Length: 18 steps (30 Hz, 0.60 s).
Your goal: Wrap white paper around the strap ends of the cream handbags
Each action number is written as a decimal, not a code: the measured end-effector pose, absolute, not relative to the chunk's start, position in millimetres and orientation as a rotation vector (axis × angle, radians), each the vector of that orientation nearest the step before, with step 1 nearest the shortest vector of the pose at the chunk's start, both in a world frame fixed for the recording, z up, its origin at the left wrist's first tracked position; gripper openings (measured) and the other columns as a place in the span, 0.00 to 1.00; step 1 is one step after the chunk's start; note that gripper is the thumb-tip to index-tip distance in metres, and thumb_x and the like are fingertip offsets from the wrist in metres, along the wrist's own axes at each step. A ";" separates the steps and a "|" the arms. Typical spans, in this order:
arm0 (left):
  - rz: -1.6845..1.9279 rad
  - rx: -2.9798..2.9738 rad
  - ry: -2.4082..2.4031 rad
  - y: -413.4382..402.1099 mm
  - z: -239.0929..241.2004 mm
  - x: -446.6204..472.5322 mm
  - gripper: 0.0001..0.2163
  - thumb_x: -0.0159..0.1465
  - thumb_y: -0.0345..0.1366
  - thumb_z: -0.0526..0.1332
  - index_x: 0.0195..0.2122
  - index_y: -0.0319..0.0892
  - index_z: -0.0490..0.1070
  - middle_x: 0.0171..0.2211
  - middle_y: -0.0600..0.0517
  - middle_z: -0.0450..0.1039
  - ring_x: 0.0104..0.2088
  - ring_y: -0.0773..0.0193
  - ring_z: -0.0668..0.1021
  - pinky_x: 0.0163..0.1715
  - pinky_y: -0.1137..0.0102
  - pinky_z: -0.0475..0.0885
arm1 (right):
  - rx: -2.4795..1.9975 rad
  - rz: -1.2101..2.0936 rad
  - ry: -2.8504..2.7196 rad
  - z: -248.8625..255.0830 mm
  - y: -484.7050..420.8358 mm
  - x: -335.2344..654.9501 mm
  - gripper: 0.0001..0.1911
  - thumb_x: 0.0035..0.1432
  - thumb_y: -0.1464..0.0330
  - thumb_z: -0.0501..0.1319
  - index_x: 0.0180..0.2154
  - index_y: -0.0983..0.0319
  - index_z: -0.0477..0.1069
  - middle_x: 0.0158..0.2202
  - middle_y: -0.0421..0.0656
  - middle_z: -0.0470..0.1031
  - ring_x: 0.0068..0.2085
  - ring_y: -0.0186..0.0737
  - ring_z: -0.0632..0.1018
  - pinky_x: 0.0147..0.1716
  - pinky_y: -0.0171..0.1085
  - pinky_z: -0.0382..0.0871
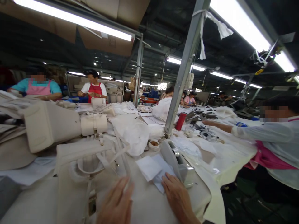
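Observation:
My left hand is somewhat blurred at the bottom of the view, its fingers stretched out and nothing seen in them. Left of it lies a cream handbag with a looped handle, straps and a metal clasp. My right hand rests with extended fingers at the edge of bluish-white sheets. A white square of paper overlaps those sheets. Just beyond my right hand stands a grey tape dispenser. Whether my right fingertips pin down the sheets or only touch them is hard to tell.
More cream bags crowd the table's left side. A metal post rises from the table beside a red can. A small round pot stands behind the dispenser. At right, a co-worker's arm reaches over the table; others work farther back.

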<state>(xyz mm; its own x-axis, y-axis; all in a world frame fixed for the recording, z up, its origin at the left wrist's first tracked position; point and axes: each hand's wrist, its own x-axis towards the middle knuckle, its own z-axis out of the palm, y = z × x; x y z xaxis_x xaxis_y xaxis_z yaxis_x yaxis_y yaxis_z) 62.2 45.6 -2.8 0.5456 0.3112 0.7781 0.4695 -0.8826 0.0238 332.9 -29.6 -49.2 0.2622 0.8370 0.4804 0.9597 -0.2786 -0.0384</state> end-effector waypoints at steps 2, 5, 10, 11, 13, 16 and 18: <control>-1.027 -2.650 -0.547 46.9 4.6 108.8 0.26 0.60 0.27 0.56 0.61 0.48 0.63 0.63 0.49 0.65 0.62 0.54 0.67 0.57 0.61 0.67 | -2.172 -0.576 -1.680 -49.4 -30.4 334.7 0.13 0.63 0.72 0.56 0.42 0.56 0.77 0.48 0.46 0.79 0.45 0.48 0.79 0.43 0.42 0.72; -0.613 -2.990 -0.564 60.7 4.6 159.8 0.25 0.62 0.26 0.52 0.61 0.49 0.64 0.65 0.50 0.60 0.66 0.52 0.60 0.63 0.52 0.57 | -2.114 -0.609 -1.726 -48.4 -31.0 338.2 0.13 0.62 0.73 0.56 0.42 0.56 0.78 0.47 0.46 0.80 0.44 0.48 0.80 0.43 0.42 0.73; -0.302 -3.182 -0.969 86.9 -3.5 181.6 0.25 0.64 0.25 0.46 0.61 0.42 0.65 0.64 0.44 0.61 0.65 0.49 0.61 0.64 0.47 0.53 | -2.073 -0.500 -1.732 -41.7 -43.2 344.9 0.14 0.62 0.73 0.54 0.35 0.56 0.78 0.47 0.44 0.81 0.46 0.46 0.80 0.45 0.41 0.73; -0.306 -3.187 -1.008 89.3 -3.6 181.1 0.26 0.63 0.24 0.45 0.61 0.42 0.65 0.64 0.44 0.61 0.65 0.49 0.61 0.64 0.48 0.53 | -2.055 -0.464 -1.727 -40.8 -47.1 346.0 0.14 0.62 0.73 0.54 0.34 0.56 0.78 0.47 0.45 0.81 0.47 0.46 0.80 0.47 0.42 0.73; -0.318 -3.211 -1.034 91.7 -3.1 179.6 0.26 0.62 0.23 0.45 0.61 0.42 0.64 0.64 0.45 0.61 0.65 0.51 0.61 0.65 0.49 0.52 | -2.006 -0.368 -1.697 -40.3 -53.9 348.0 0.15 0.63 0.71 0.53 0.33 0.56 0.78 0.48 0.45 0.80 0.48 0.47 0.79 0.49 0.43 0.72; -0.346 -3.241 -1.059 92.8 -4.6 179.0 0.26 0.62 0.23 0.46 0.61 0.42 0.64 0.65 0.45 0.60 0.66 0.52 0.60 0.65 0.50 0.50 | -1.942 -0.132 -1.524 -40.1 -58.9 351.0 0.13 0.61 0.65 0.55 0.31 0.56 0.78 0.47 0.46 0.81 0.49 0.49 0.79 0.50 0.44 0.72; -0.370 -3.257 -1.085 94.1 -8.1 179.4 0.25 0.64 0.25 0.45 0.61 0.41 0.64 0.65 0.45 0.60 0.66 0.52 0.60 0.65 0.49 0.49 | -1.914 0.048 -1.316 -37.3 -60.5 354.9 0.13 0.58 0.60 0.57 0.29 0.56 0.78 0.46 0.46 0.81 0.46 0.50 0.80 0.47 0.43 0.73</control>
